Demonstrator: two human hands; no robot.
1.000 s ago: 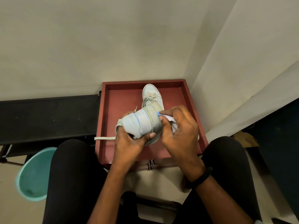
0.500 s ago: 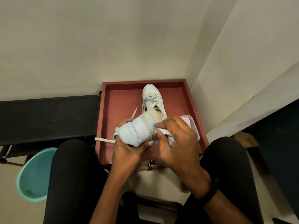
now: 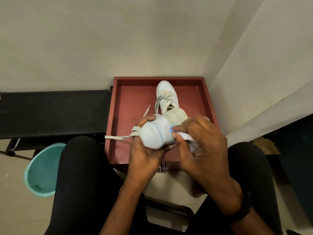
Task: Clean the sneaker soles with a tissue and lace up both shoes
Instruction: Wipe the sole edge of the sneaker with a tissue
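Note:
My left hand (image 3: 145,155) grips a white sneaker (image 3: 155,133) from below, turned on its side over the red tray (image 3: 116,116), its beige sole (image 3: 177,116) facing right. My right hand (image 3: 201,143) pinches a white tissue (image 3: 185,137) and presses it against the sole's edge at the heel. A loose lace (image 3: 118,137) trails left from the held shoe over the tray's rim. A second white sneaker (image 3: 166,94) stands upright in the tray behind, loosely laced.
The tray sits in a corner between two pale walls. A black bench (image 3: 54,112) runs along its left. A teal basin (image 3: 44,168) lies on the floor by my left knee. A pale lidded box peeks out behind my right hand.
Both hands and the held sneaker have come lower and nearer to me. My right hand has slid the tissue down along the sole toward the heel.

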